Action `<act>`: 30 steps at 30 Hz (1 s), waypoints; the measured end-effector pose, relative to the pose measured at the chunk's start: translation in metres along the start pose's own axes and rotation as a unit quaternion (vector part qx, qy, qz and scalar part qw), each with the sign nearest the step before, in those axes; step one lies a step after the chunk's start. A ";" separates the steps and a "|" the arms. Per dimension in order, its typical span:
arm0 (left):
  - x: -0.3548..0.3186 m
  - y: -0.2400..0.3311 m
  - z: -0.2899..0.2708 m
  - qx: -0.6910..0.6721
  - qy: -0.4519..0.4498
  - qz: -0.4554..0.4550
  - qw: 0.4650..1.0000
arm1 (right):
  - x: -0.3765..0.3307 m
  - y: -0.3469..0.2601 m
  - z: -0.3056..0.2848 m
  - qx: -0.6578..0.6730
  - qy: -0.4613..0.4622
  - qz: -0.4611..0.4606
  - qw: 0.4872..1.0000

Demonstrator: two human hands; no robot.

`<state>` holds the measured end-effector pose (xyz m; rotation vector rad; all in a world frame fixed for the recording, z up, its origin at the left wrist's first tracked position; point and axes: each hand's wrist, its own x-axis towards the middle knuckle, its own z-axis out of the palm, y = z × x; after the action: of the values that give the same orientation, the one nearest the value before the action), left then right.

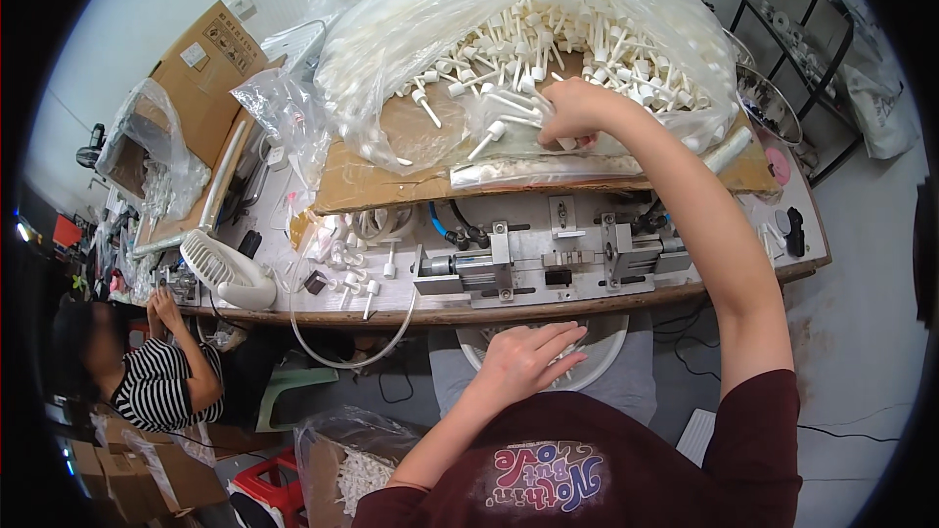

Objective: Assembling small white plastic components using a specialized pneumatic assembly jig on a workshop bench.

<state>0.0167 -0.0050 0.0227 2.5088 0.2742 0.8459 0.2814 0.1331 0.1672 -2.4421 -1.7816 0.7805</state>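
My right hand (577,110) reaches to the front of a large clear plastic bag (391,24) and closes round several white capped plastic rods (511,106), whose ends stick out to its left. Behind it, the bag's opening shows a heap of the same white pieces (626,64). A single capped rod (486,140) lies just left of the hand. Low in front of me, my left hand (523,360) is over a round white tray (616,354) on my lap, fingers stretched out. What lies under that hand is mostly hidden.
A metal clamping fixture (562,279) stands at the table's front edge, below the cardboard (391,191) under the bag. Loose white pieces (342,254) and a white fan (230,274) are to its left. A co-worker in a striped top (166,386) sits at far left.
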 end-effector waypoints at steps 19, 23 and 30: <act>0.049 0.001 -0.024 -0.016 0.139 -0.042 0.989 | -0.072 0.078 0.036 0.087 0.364 -0.131 0.918; 0.078 -0.002 -0.015 -0.109 0.195 -0.088 0.971 | -0.101 0.084 0.070 0.331 0.247 -0.101 0.905; 0.072 -0.008 -0.003 -0.173 0.134 -0.097 0.971 | -0.159 0.051 0.152 0.468 0.119 -0.138 0.865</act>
<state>0.0709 0.0265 0.0581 2.0099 0.4150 1.0509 0.2296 -0.0684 0.0790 -1.5210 -1.1817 0.9499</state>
